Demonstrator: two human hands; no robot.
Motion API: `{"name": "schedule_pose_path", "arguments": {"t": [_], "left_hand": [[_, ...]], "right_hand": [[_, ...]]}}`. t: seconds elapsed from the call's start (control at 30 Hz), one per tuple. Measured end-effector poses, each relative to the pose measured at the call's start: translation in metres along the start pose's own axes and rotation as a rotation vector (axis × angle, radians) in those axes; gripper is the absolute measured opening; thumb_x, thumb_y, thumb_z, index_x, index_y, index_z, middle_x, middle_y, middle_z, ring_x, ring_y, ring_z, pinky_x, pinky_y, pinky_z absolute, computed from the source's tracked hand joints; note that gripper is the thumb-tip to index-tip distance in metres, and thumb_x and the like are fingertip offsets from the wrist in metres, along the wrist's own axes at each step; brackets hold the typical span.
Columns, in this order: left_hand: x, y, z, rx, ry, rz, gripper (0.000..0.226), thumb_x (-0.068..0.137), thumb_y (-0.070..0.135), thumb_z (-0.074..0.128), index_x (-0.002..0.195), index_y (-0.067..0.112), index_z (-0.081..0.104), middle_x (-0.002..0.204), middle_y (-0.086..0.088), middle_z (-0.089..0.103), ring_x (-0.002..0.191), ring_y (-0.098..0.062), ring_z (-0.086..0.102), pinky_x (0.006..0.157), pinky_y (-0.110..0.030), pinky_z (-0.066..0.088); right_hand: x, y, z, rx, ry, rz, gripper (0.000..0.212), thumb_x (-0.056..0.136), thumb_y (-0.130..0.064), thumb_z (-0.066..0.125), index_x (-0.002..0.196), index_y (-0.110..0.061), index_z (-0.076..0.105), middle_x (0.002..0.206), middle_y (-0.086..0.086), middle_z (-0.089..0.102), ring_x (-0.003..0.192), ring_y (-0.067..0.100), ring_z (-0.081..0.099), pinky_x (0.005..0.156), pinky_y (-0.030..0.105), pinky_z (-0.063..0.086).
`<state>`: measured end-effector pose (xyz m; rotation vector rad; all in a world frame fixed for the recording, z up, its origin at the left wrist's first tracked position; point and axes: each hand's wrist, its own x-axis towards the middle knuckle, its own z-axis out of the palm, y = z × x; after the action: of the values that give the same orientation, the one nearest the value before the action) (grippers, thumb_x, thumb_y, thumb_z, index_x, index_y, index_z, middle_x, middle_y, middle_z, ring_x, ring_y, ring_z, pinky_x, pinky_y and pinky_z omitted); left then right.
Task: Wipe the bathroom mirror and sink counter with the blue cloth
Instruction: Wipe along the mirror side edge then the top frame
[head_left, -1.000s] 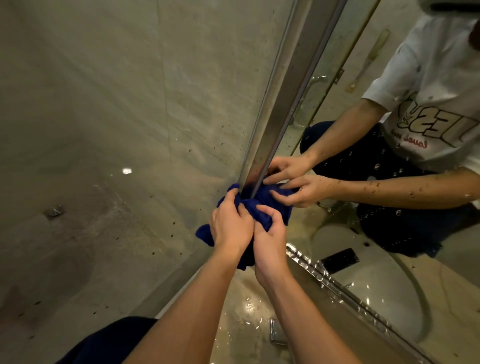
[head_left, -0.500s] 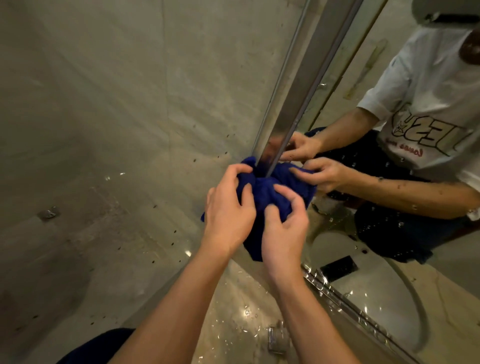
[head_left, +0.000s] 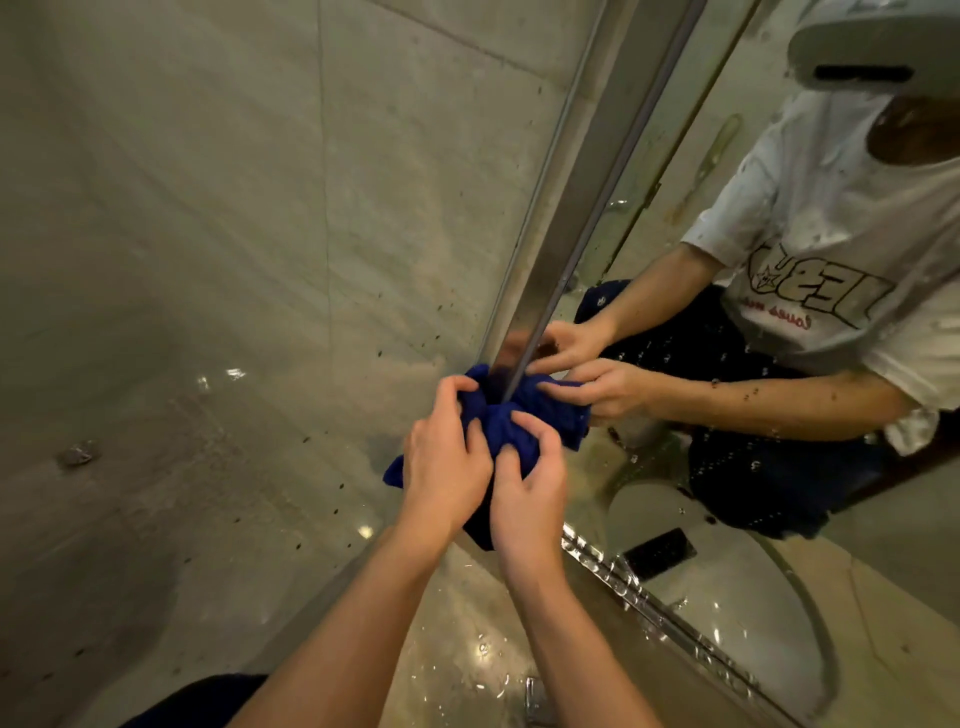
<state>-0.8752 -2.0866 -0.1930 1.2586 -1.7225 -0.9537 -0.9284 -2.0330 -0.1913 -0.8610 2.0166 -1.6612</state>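
Observation:
A bunched blue cloth (head_left: 496, 423) is pressed against the lower end of the mirror's metal side frame (head_left: 582, 197). My left hand (head_left: 444, 460) grips the cloth from the left, fingers curled over its top. From below and to the right, my right hand (head_left: 527, 486) grips it with thumb and fingers dug into the folds. The mirror (head_left: 779, 467) fills the right side, speckled with water drops, and reflects both hands and the cloth. The wet sink counter (head_left: 457, 639) lies under my forearms.
A tiled wall (head_left: 234, 234) with dark specks stands on the left, meeting the counter in a corner. The mirror's bottom metal rail (head_left: 639, 597) runs down to the right. A small metal fitting (head_left: 535, 696) shows on the counter at the bottom edge.
Both hands slid the cloth up the frame from the bottom corner, then held about the same spot. The right hand's fingers have closed tighter into the cloth.

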Motion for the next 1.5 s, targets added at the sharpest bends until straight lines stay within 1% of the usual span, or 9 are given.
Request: {"name": "schedule_pose_path", "arguments": {"t": [0.17, 0.37, 0.5, 0.63, 0.77, 0.93, 1.1, 1.3, 1.5], "left_hand": [[0.011, 0.035, -0.019, -0.129, 0.074, 0.199, 0.039, 0.091, 0.001, 0.054, 0.127, 0.014, 0.047, 0.112, 0.000, 0.070, 0.091, -0.017, 0.057, 0.075, -0.030, 0.036], [0.003, 0.015, -0.001, 0.085, 0.012, 0.092, 0.041, 0.097, 0.006, 0.049, 0.136, 0.014, 0.041, 0.114, -0.014, 0.068, 0.097, -0.037, 0.062, 0.081, -0.041, 0.041], [0.001, -0.001, 0.006, 0.174, -0.068, -0.006, 0.041, 0.099, 0.012, 0.046, 0.138, 0.017, 0.037, 0.107, -0.015, 0.068, 0.096, -0.035, 0.060, 0.077, -0.037, 0.038], [0.006, 0.001, 0.002, 0.058, 0.002, 0.048, 0.035, 0.095, 0.007, 0.051, 0.129, 0.015, 0.046, 0.094, -0.010, 0.069, 0.084, -0.031, 0.063, 0.066, -0.031, 0.036], [0.013, 0.033, -0.010, -0.192, 0.191, 0.258, 0.034, 0.091, 0.005, 0.061, 0.123, 0.014, 0.053, 0.104, 0.007, 0.067, 0.085, -0.003, 0.060, 0.074, -0.004, 0.041], [0.010, 0.033, -0.003, -0.157, 0.283, 0.324, 0.034, 0.092, 0.002, 0.060, 0.125, 0.008, 0.055, 0.116, 0.004, 0.061, 0.097, 0.003, 0.050, 0.085, 0.003, 0.032], [0.002, 0.002, 0.009, -0.064, 0.170, 0.188, 0.037, 0.086, -0.005, 0.059, 0.119, 0.011, 0.060, 0.114, -0.003, 0.068, 0.099, -0.016, 0.061, 0.081, -0.009, 0.035], [0.006, 0.004, -0.004, -0.110, 0.077, 0.112, 0.035, 0.090, 0.002, 0.060, 0.119, 0.022, 0.061, 0.104, 0.015, 0.066, 0.097, -0.013, 0.065, 0.081, -0.017, 0.039], [0.022, 0.054, -0.031, -0.250, 0.092, 0.348, 0.049, 0.091, 0.014, 0.059, 0.138, 0.024, 0.053, 0.129, 0.013, 0.063, 0.114, -0.001, 0.059, 0.098, -0.014, 0.043]], "right_hand": [[0.017, -0.052, -0.011, -0.026, 0.083, -0.163, 0.025, 0.089, -0.014, 0.064, 0.112, -0.024, 0.058, 0.096, -0.022, 0.058, 0.089, -0.010, 0.055, 0.077, 0.003, 0.039], [0.014, -0.022, -0.002, -0.193, 0.079, -0.102, 0.025, 0.088, -0.011, 0.065, 0.111, -0.019, 0.057, 0.087, -0.024, 0.052, 0.080, -0.017, 0.052, 0.069, -0.004, 0.032], [0.014, -0.004, 0.007, -0.224, 0.053, 0.007, 0.025, 0.089, -0.011, 0.063, 0.111, -0.020, 0.058, 0.093, -0.012, 0.059, 0.091, 0.010, 0.057, 0.071, 0.009, 0.038], [0.012, -0.019, 0.009, -0.209, 0.122, -0.042, 0.022, 0.087, -0.010, 0.065, 0.106, -0.021, 0.061, 0.089, -0.017, 0.059, 0.088, 0.006, 0.057, 0.082, 0.025, 0.046], [0.017, -0.057, 0.003, -0.062, 0.282, -0.240, 0.021, 0.086, -0.012, 0.066, 0.104, -0.021, 0.060, 0.085, -0.024, 0.057, 0.080, 0.000, 0.057, 0.072, 0.015, 0.042], [0.017, -0.054, 0.001, -0.050, 0.263, -0.274, 0.020, 0.088, -0.013, 0.065, 0.105, -0.022, 0.059, 0.090, -0.023, 0.060, 0.085, -0.006, 0.057, 0.072, 0.005, 0.039], [0.014, -0.019, 0.008, -0.120, 0.222, -0.120, 0.021, 0.087, -0.009, 0.066, 0.100, -0.024, 0.059, 0.089, -0.024, 0.058, 0.086, -0.014, 0.053, 0.072, 0.000, 0.035], [0.006, -0.022, 0.016, -0.023, 0.261, -0.096, 0.024, 0.086, -0.005, 0.067, 0.098, -0.025, 0.062, 0.089, -0.019, 0.063, 0.089, -0.007, 0.057, 0.073, 0.003, 0.040], [0.028, -0.086, -0.005, 0.041, 0.319, -0.300, 0.023, 0.085, -0.012, 0.068, 0.103, -0.025, 0.062, 0.099, -0.015, 0.065, 0.094, 0.004, 0.061, 0.085, 0.030, 0.050]]}}
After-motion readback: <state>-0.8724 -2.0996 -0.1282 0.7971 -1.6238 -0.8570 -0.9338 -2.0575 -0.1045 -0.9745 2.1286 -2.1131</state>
